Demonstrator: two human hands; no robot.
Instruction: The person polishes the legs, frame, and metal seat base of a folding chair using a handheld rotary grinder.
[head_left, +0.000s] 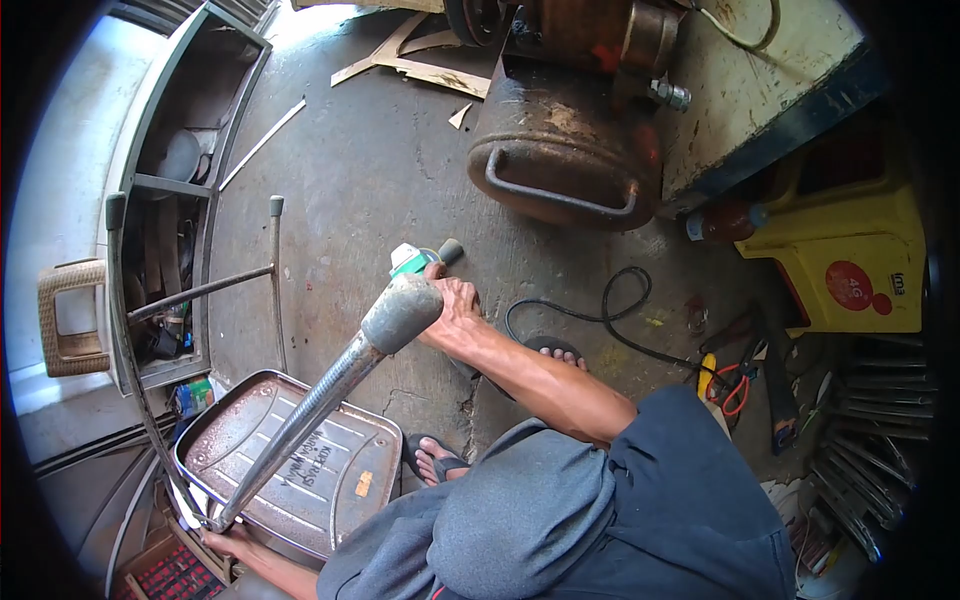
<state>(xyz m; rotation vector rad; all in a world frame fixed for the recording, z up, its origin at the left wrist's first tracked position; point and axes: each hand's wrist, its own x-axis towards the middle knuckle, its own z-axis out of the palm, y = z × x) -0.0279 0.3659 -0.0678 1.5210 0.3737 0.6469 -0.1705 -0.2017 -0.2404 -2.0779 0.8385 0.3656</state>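
An upturned metal folding chair [290, 455] with a rusty seat panel and lettering lies tilted before me. Its thick tubular leg [300, 425] rises toward the camera and ends in a worn grey rubber foot [402, 312]. My left hand [228, 543] is closed on the chair frame at the lower left, its fingers partly hidden. Behind the near rubber foot, my right hand [458, 305] is closed around a green-and-white object [410, 260] whose kind I cannot make out. Another rubber foot [451, 250] shows just beyond the fingers.
A rusty cylindrical tank [560, 150] with a handle stands ahead. A black cord [575, 310] curls across the floor toward a handsaw [775, 390] and a yellow-handled tool [707, 375]. A yellow plastic panel [850, 250] stands right, above stacked metal tubes [870, 450]. A cabinet [190, 190] lines the left.
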